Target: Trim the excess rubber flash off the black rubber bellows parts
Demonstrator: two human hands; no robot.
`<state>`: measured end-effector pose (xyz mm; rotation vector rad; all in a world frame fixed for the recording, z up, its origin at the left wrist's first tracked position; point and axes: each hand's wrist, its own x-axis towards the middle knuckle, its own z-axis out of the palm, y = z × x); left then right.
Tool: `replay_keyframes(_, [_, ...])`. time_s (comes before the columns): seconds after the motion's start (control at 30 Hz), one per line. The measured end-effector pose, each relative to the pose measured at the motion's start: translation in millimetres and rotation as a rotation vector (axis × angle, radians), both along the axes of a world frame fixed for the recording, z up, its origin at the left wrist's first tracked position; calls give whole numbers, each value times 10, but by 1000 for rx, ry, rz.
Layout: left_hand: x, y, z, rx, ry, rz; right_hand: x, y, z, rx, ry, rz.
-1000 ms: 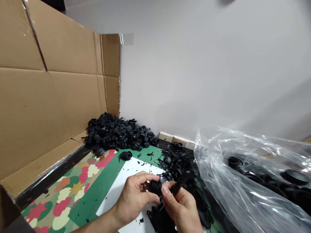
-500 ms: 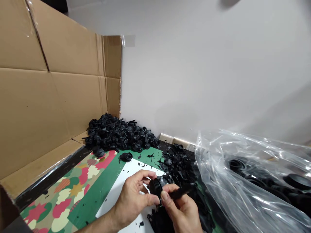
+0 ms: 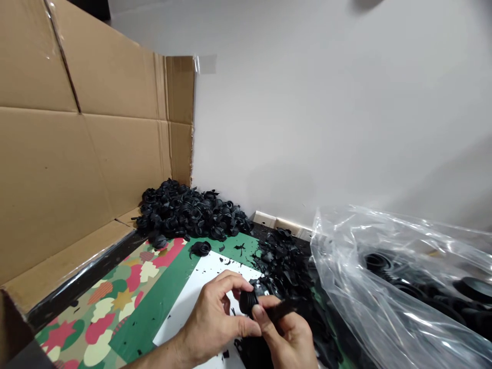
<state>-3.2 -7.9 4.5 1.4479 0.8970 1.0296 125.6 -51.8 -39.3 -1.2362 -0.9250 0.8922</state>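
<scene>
Between the thumb and fingers of my left hand [image 3: 215,318] is a small ribbed black rubber bellows [image 3: 248,301]. My right hand [image 3: 286,333] meets it from the right, thumb and forefinger pinched at the bellows' right side. Out of the right fist points a dark, flat, blurred piece [image 3: 282,309]; I cannot tell whether it is a rubber scrap or a tool. Both hands are above a white sheet [image 3: 184,302] strewn with black bits. A single black rubber piece [image 3: 200,248] rests by the sheet's far edge.
A large heap of black ribbed rubber parts [image 3: 192,212] lies against the cardboard wall [image 3: 115,154]. Black scraps [image 3: 284,261] are piled right of the sheet. At the right, a clear plastic bag [image 3: 346,287] holds bigger black round parts [image 3: 472,288]. Under the sheet is green and patterned paper [image 3: 154,292].
The bellows has turned slightly and shifted a little right in my fingers. My left thumb has moved right, closer to my right hand. The dark piece in my right hand has changed its angle.
</scene>
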Motion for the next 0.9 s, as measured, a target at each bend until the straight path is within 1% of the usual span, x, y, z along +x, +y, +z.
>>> replay_keyframes(0.1, [12, 26, -11, -84, -40, 37, 8, -20, 75, 0, 31, 57])
replay_keyframes(0.2, [18, 58, -51, -206, -124, 34, 19, -31, 104, -38, 47, 29])
replay_keyframes(0.27, [13, 74, -72, -239, -144, 36, 24, -32, 82, -65, 64, -3])
replay_keyframes(0.37, [0, 82, -78, -247, -147, 44, 30, -25, 19, -81, 71, -42])
replay_keyframes(0.47, [-3, 76, -61, -251, -148, 37, 35, -18, -18, -82, 73, -49])
replay_keyframes(0.67, [9, 68, -45, -163, -195, 38, 26, -14, 40, -83, 135, -2])
replay_keyframes(0.77, [4, 77, -57, -180, -209, 60, 21, -10, 57, -83, 174, 8])
replay_keyframes(0.9, [-4, 77, -61, -202, -207, 83, 31, -3, 45, -77, 173, 25])
